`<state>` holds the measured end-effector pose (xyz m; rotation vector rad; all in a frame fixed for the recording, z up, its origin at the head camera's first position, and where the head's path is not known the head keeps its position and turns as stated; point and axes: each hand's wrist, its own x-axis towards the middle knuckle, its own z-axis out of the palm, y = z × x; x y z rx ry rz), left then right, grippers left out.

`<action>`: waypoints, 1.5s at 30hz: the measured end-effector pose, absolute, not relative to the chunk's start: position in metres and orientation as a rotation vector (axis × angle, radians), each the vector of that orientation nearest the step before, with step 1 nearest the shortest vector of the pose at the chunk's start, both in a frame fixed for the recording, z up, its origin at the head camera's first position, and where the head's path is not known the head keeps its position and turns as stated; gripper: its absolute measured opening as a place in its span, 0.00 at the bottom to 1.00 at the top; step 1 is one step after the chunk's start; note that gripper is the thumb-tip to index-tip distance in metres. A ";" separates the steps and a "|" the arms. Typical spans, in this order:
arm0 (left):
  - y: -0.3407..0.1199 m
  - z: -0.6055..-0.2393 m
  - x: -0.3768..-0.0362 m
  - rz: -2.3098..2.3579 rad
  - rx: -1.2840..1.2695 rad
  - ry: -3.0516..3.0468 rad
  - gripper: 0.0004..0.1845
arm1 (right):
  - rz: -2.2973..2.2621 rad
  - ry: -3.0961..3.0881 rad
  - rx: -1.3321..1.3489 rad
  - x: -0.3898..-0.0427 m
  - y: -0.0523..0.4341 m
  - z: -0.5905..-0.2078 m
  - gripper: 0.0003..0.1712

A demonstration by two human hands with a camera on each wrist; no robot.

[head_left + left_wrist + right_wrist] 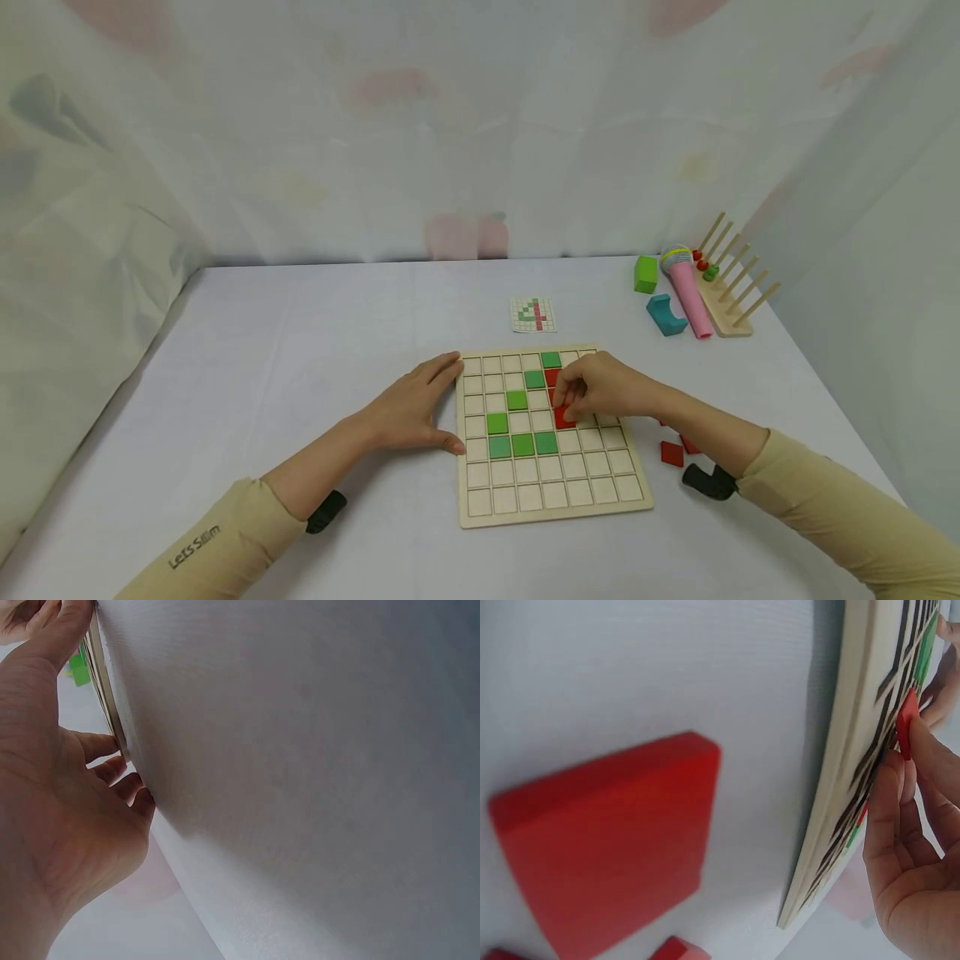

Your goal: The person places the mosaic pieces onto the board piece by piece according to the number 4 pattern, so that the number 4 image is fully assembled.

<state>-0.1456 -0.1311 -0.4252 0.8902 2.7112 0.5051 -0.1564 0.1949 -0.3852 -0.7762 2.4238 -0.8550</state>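
Nearest, the right sleeve [840, 517] is reaching in from the right of the board, and its forearm is passing over the loose red tiles [672, 453] beside the board; a low sweep of that arm could be scattering them. The board [555, 496] itself is lying flat on the table [337, 325]. The left hand [412, 408] is touching its left edge, thumb and fingers spread wide; if they are pressing unevenly, the board could be sliding or turning just as a tile is going down.

Just right of the board's middle, the right hand [607, 385] is pinching a red tile [907, 724], its fingers narrow around it. The tile is tilting against the board, and whether its lower edge is touching a square is hard to tell behind the fingers. Releasing it tilted could be leaving it crooked on the ridges, and crowded fingertips could be nudging the green tiles [522, 446] nearby.

Beyond the board's far edge, a small pattern card [533, 325] is lying; misreading its tiny squares could be putting a tile one column off. Beyond the board's far right corner, a toy microphone [690, 296] is resting, posing little risk.
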 end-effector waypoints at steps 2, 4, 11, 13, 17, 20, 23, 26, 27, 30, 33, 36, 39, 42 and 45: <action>-0.131 -0.425 -0.145 0.511 0.891 2.708 0.67 | -0.853 2.432 -0.781 -0.157 0.195 -0.386 0.07; -0.130 -0.424 -0.145 0.513 0.886 2.704 0.67 | -0.851 2.438 -0.783 -0.157 0.195 -0.386 0.07; -0.131 -0.424 -0.146 0.503 0.881 2.705 0.67 | -0.862 2.446 -0.802 -0.156 0.196 -0.386 0.06; -0.131 -0.425 -0.146 0.501 0.884 2.706 0.67 | -0.862 2.451 -0.806 -0.157 0.195 -0.387 0.06; -0.131 -0.426 -0.146 0.509 0.887 2.706 0.67 | -0.859 2.458 -0.808 -0.157 0.196 -0.389 0.06; -0.131 -0.427 -0.146 0.509 0.887 2.711 0.67 | -0.864 2.457 -0.805 -0.157 0.196 -0.391 0.06; -0.131 -0.427 -0.146 0.508 0.884 2.715 0.67 | -0.877 2.450 -0.797 -0.157 0.196 -0.392 0.06; -0.131 -0.426 -0.146 0.509 0.879 2.714 0.67 | -0.875 2.458 -0.777 -0.157 0.199 -0.391 0.06; -0.131 -0.426 -0.145 0.509 0.879 2.713 0.67 | -0.875 2.466 -0.773 -0.157 0.201 -0.390 0.06; -0.131 -0.426 -0.145 0.505 0.880 2.713 0.67 | -0.862 2.516 -0.753 -0.159 0.209 -0.387 0.05; -0.131 -0.425 -0.145 0.500 0.878 2.711 0.67 | -0.859 2.562 -0.708 -0.163 0.221 -0.382 0.05; -0.131 -0.423 -0.145 0.506 0.874 2.708 0.67 | -0.843 2.593 -0.656 -0.167 0.234 -0.379 0.06; -0.131 -0.423 -0.144 0.508 0.877 2.708 0.67 | -0.832 2.609 -0.643 -0.170 0.249 -0.378 0.07; -0.131 -0.423 -0.144 0.510 0.877 2.708 0.67 | -0.810 2.609 -0.650 -0.172 0.262 -0.379 0.08; -0.130 -0.423 -0.144 0.512 0.877 2.706 0.67 | -0.775 2.594 -0.653 -0.171 0.274 -0.381 0.08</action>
